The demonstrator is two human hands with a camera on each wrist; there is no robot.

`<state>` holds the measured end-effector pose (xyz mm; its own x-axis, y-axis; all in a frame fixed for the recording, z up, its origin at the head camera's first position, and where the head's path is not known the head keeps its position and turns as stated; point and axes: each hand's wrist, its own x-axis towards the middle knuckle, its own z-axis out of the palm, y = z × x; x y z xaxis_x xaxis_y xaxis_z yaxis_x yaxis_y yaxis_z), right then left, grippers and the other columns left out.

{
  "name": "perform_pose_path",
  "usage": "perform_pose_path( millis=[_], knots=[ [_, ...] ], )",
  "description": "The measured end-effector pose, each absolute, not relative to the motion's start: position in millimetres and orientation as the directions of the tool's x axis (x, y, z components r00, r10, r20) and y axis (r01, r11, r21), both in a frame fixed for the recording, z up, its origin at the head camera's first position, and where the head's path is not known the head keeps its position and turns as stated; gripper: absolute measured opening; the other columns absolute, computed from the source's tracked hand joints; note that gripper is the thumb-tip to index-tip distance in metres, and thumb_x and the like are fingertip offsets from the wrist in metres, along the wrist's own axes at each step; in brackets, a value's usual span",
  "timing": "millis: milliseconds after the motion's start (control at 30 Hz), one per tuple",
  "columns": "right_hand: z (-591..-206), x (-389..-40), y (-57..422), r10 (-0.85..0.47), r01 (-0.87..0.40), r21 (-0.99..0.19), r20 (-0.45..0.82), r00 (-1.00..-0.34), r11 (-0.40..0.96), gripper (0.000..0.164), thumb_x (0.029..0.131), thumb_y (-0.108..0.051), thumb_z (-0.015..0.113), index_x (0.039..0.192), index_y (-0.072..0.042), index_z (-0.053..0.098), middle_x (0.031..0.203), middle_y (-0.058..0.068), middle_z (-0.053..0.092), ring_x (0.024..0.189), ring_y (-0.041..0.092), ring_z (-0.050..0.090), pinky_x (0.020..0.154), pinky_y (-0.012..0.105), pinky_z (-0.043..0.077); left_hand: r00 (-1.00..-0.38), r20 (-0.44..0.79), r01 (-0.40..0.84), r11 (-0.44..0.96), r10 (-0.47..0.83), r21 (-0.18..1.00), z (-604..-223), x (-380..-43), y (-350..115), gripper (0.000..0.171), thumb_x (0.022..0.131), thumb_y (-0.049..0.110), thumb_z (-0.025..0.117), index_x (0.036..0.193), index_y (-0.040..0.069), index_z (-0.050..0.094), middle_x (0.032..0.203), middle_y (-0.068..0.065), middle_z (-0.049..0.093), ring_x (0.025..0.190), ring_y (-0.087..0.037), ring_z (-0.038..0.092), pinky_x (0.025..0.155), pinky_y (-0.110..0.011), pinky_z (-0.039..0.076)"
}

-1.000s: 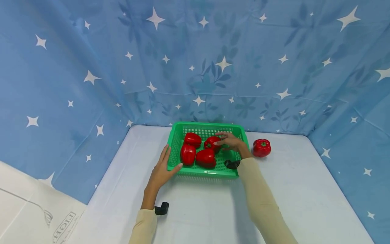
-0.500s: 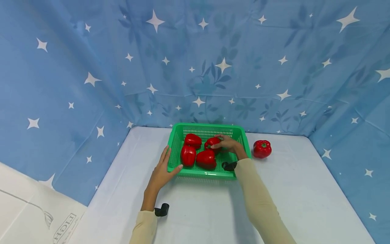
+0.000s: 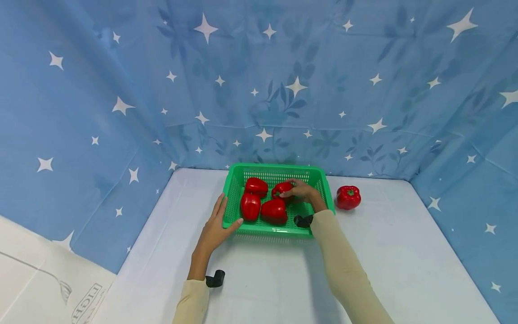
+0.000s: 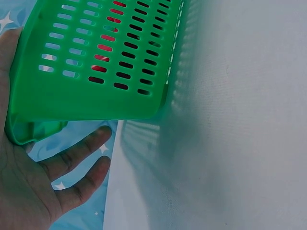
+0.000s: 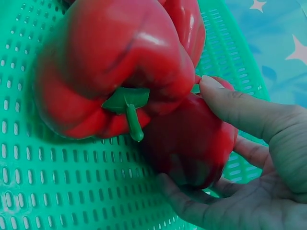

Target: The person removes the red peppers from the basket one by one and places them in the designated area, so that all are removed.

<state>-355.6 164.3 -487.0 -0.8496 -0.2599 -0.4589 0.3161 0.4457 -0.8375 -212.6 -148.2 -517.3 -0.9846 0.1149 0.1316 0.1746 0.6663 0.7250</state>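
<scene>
A green perforated basket (image 3: pixel 277 167) holds several red bell peppers. My right hand (image 3: pixel 301 191) reaches into its right half and grips the bell pepper (image 3: pixel 282 188) at the back right; thumb and fingers lie on either side of that pepper (image 5: pixel 194 139) in the right wrist view. Beside it, a larger-looking bell pepper (image 5: pixel 120 57) shows its green stem. My left hand (image 3: pixel 213 232) rests at the basket's front left corner, fingers along the left side and thumb on the front rim. In the left wrist view two fingers (image 4: pixel 79 153) stretch out straight past the basket's edge.
Outside the basket, another red bell pepper (image 3: pixel 348 197) stands to the right on the white tabletop (image 3: pixel 267 274). Blue star-patterned cloth (image 3: pixel 259 81) hangs behind the table and along both sides.
My right hand has moved left and its fingers have come round the back right bell pepper. The left hand stays at the basket's corner.
</scene>
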Motion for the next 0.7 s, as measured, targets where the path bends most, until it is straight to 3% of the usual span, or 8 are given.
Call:
perform_pose_path(
  millis=[700],
  knots=[
    [-478.3, -349.6, 166.5, -0.206, 0.345, -0.848, -0.451, -0.868, 0.403, 0.076, 0.089, -0.020, 0.071, 0.149, -0.004, 0.028, 0.150, 0.022, 0.033, 0.138, 0.040, 0.038, 0.107, 0.056, 0.041, -0.985, 0.132, 0.173, 0.669, 0.112, 0.723, -518.3, -212.5, -148.1, 0.094, 0.087, 0.066, 0.058, 0.158, 0.024, 0.014, 0.165, 0.011, 0.004, 0.147, -0.032, 0.030, 0.103, -0.065, 0.040]
  ],
)
